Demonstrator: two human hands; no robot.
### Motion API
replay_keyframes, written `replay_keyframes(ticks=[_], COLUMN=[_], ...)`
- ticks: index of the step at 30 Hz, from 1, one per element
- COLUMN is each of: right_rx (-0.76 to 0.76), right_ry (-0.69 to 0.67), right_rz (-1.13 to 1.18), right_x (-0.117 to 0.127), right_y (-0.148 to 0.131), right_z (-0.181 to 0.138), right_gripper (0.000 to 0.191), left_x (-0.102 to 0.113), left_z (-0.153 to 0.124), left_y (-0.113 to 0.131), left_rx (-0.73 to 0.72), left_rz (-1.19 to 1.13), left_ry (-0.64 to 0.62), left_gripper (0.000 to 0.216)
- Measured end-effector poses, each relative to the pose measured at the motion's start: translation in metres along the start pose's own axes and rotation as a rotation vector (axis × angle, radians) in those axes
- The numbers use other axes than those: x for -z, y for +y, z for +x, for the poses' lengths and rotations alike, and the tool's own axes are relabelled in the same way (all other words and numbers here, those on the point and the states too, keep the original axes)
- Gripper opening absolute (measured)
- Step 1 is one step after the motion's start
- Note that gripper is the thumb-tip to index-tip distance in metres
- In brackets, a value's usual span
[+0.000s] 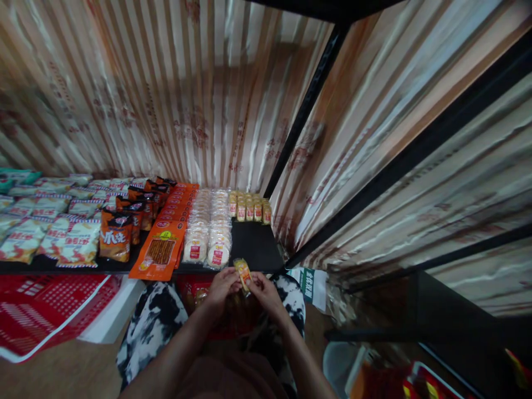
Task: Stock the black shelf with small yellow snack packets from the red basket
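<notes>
Between my two hands, just in front of the shelf's front edge, is a small yellow snack packet (243, 271) with a red and white label. My left hand (223, 286) pinches it from the left side. From the right, the fingers of my right hand (262, 289) grip its edge. Similar small yellow packets (250, 209) stand in rows at the back right of the black shelf (255, 244). To their left lie two rows of round rice crackers (219, 252) in clear wrappers.
Orange stick-snack packs (160, 249), dark orange bags (115, 235) and white chip bags (81, 241) fill the shelf's left. A red basket (54, 307) stands below left. A black post (310, 105) rises at the right, before a patterned curtain (199, 100).
</notes>
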State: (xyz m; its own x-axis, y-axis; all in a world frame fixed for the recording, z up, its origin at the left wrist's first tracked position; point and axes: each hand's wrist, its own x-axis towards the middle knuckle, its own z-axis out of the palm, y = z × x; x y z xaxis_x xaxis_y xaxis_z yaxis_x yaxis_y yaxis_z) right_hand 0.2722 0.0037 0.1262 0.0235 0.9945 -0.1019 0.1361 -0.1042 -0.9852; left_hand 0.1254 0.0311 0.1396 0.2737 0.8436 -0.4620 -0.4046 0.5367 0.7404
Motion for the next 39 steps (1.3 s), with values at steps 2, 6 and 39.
replay_keyframes(ticks=[2, 6, 39], right_rx=[0.011, 0.021, 0.118], right_ry=[0.001, -0.016, 0.239], right_rz=[0.010, -0.020, -0.310], right_x=[0.002, 0.007, 0.016], right_y=[0.005, 0.010, 0.005], right_z=[0.002, 0.007, 0.082], right_gripper=[0.036, 0.036, 0.026], left_x=[-0.003, -0.008, -0.056], left_z=[0.003, 0.011, 0.053], left_y=[-0.001, -0.005, 0.021], left_rx=[-0.032, -0.095, -0.303], left_rz=[0.036, 0.088, 0.380], left_ry=[0.008, 0.012, 0.244], left_gripper=[0.034, 0.045, 0.026])
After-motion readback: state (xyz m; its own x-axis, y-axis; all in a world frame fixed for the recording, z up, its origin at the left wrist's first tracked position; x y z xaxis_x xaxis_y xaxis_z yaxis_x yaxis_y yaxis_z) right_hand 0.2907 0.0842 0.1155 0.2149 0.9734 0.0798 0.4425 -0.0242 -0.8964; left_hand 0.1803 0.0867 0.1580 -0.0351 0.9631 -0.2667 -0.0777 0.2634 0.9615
